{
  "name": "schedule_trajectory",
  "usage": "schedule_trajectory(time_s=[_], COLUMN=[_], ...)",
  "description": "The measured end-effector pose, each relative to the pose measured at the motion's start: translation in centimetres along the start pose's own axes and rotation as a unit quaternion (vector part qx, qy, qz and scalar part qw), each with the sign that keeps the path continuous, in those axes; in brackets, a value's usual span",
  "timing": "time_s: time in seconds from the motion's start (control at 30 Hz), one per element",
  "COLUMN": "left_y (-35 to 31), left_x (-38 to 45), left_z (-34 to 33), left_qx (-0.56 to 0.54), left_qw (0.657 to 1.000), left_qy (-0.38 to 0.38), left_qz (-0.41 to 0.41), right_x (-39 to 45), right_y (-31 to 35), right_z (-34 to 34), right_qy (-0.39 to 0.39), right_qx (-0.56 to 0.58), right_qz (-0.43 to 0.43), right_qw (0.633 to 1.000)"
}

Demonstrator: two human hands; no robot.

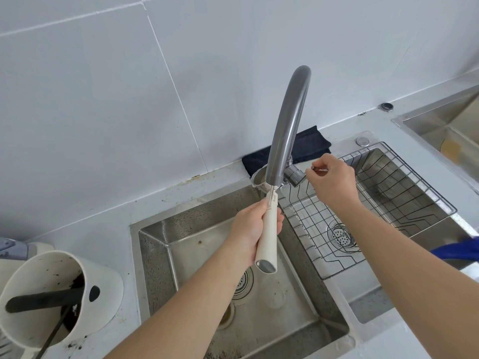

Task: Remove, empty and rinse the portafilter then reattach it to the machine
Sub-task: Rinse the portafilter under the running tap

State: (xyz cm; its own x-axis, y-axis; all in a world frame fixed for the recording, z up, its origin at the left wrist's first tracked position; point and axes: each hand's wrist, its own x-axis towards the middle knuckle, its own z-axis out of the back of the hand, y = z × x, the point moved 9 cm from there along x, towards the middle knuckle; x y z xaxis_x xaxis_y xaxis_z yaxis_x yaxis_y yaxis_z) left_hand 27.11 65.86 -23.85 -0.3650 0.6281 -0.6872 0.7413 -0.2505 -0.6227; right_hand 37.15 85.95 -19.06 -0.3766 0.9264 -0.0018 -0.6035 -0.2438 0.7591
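The left hand (255, 229) has its grip wrapped tight round the cream handle of the portafilter (268, 229), fingers curled across the front of the handle and thumb behind. Above that grip the handle runs up to the metal basket end, which sits under the spout of the grey faucet (286, 120), over the back edge of the left sink basin (285, 307); below the grip the handle's grey end cap points down toward the camera. Whether water is running cannot be told. To the right of that grip and slightly higher, the right hand (333, 177) pinches the thin faucet lever (317, 170) between fingertips and thumb, a narrow grip closed on the lever, just beside the faucet's chrome body. Beyond the right hand lies a wire rack (414, 193) set in the right basin. Far left of the left grip, on the bench (103, 218), stands a cream knock box (98, 275) with dark coffee grounds and a black bar inside. A dark cloth (311, 143) lies behind the faucet.
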Motion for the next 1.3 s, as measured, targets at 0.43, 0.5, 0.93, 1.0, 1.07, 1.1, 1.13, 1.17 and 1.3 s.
schedule_trajectory(time_s=[0.43,0.5,0.93,1.0,1.07,1.1,1.13,1.17,1.3], left_y=[0.5,0.1,-0.6,-0.3,-0.1,0.0,0.0,0.0,0.4], left_x=[1.1,1.2,1.2,1.0,1.0,1.0,0.8,0.6,-0.7], left_z=[-0.3,-0.6,-0.8,-0.6,-0.2,0.1,0.2,0.4,0.7], left_qx=[-0.03,-0.035,-0.062,-0.041,0.005,0.034,0.063,0.086,0.112], left_qw=[0.998,0.998,0.997,0.998,1.0,0.999,0.998,0.996,0.993], left_qy=[0.015,0.015,0.008,0.013,0.009,0.006,0.005,0.006,0.022], left_qz=[0.052,0.047,0.044,0.036,0.016,0.004,-0.007,-0.016,-0.024], right_x=[-0.1,-0.1,0.0,0.0,0.1,0.2,0.2,0.2,0.3], right_y=[0.1,0.1,0.0,-0.1,-0.1,-0.2,-0.2,-0.2,-0.3], right_z=[0.0,0.0,0.0,0.0,-0.1,-0.1,-0.1,-0.1,-0.1], right_qy=[0.001,0.0,-0.001,-0.001,-0.001,-0.002,-0.003,-0.003,-0.003], right_qx=[0.009,0.009,0.012,0.011,0.009,0.007,0.006,0.005,0.002], right_qz=[0.0,0.0,-0.001,0.001,0.001,0.002,0.002,0.002,0.001], right_qw=[1.0,1.0,1.0,1.0,1.0,1.0,1.0,1.0,1.0])
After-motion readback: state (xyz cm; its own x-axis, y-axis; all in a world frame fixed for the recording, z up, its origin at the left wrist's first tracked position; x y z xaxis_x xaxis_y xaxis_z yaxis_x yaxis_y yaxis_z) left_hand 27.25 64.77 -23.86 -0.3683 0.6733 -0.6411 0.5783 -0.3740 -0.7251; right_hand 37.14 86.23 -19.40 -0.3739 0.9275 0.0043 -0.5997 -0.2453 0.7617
